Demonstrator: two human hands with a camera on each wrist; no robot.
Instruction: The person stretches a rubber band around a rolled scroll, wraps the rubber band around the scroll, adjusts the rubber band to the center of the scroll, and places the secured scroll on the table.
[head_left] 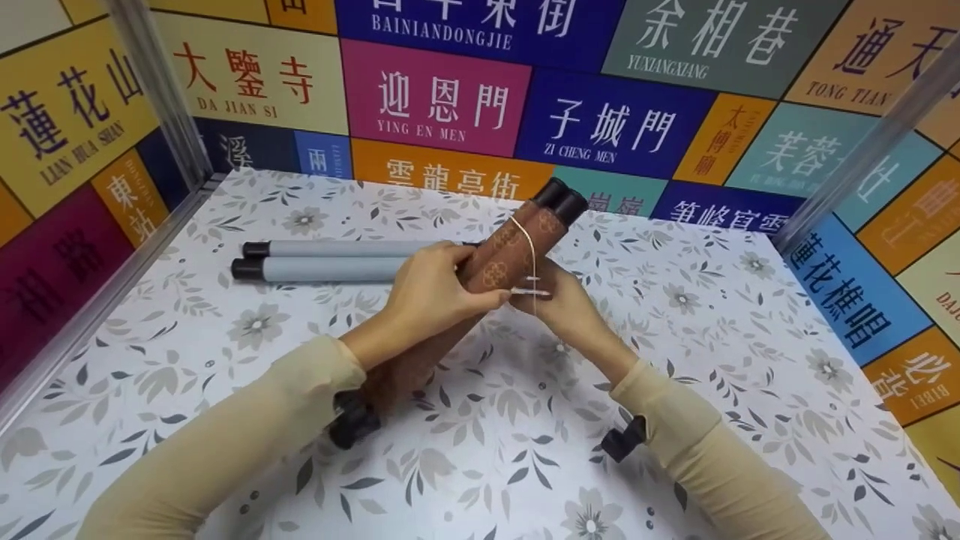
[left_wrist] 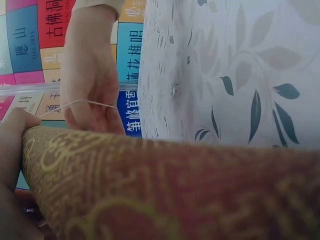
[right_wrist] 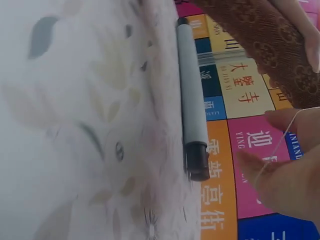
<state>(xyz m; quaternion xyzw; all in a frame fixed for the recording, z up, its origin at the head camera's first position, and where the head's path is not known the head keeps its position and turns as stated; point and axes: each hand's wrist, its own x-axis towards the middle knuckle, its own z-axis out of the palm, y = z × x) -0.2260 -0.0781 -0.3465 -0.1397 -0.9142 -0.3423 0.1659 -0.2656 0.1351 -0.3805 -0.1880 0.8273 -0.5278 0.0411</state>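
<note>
Your left hand [head_left: 433, 289] has the brown scroll [head_left: 501, 264] wrapped, thumb lying across the near side, fingers curled round behind. And there's the cord [head_left: 535, 262], looping over the rolls and running out to your right hand [head_left: 562, 301], whose fingers curl and hold it (the small pale bits at those fingertips are too small to name).

The scroll sits tilted between your forearms, far end up, its two black caps [head_left: 553, 196] pointing away and to the right. It passes through the left grip: a short stretch with the caps beyond it, a longer one running back under your left forearm. Whether the near end touches the table [head_left: 525, 499], you can't tell from here.

How will it handle? Fairly light, you'd judge, stiff along its length, the patterned cover soft enough to crease under a hard squeeze. Two rolls side by side could slip past each other, so take hold round both, near the middle. The cord looks thin and limp: fingertips suit it best.

Behind, the grey scroll [head_left: 330, 270] lies flat.
</note>
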